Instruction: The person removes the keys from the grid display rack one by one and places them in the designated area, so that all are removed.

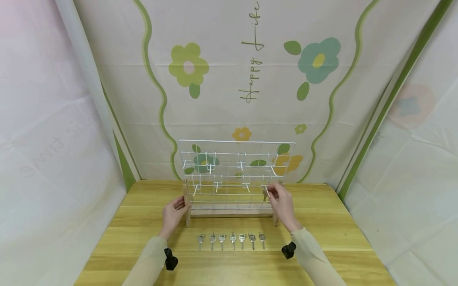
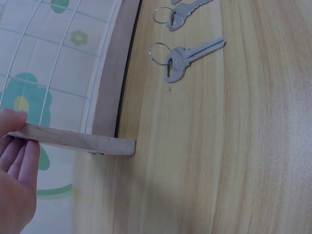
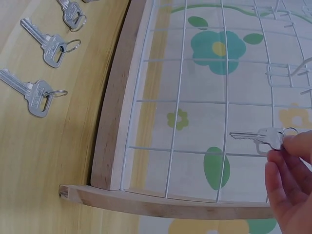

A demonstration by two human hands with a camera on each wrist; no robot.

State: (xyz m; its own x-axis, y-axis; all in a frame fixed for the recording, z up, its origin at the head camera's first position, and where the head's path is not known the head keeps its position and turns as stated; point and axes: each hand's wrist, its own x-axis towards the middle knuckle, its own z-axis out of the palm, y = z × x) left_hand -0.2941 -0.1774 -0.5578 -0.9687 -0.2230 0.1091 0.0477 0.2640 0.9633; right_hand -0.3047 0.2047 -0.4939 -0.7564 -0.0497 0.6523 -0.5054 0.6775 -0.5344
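Observation:
A white wire grid rack (image 1: 229,194) with several hooks stands upright in a wooden base. My left hand (image 1: 174,214) holds the rack's left wooden post (image 2: 73,139), thumb on one side and fingers on the other. At the lower right hook (image 1: 267,190), my right hand (image 1: 283,201) pinches a silver key (image 3: 261,137) by its ring end. The key's blade points down in front of the grid. Whether its ring is on the hook cannot be made out.
Several silver keys (image 1: 233,240) with small rings lie in a row on the wood-grain table (image 1: 143,226) before the rack. A floral cloth (image 1: 222,111) hangs behind it, and pale cloth walls (image 1: 411,167) stand at both sides.

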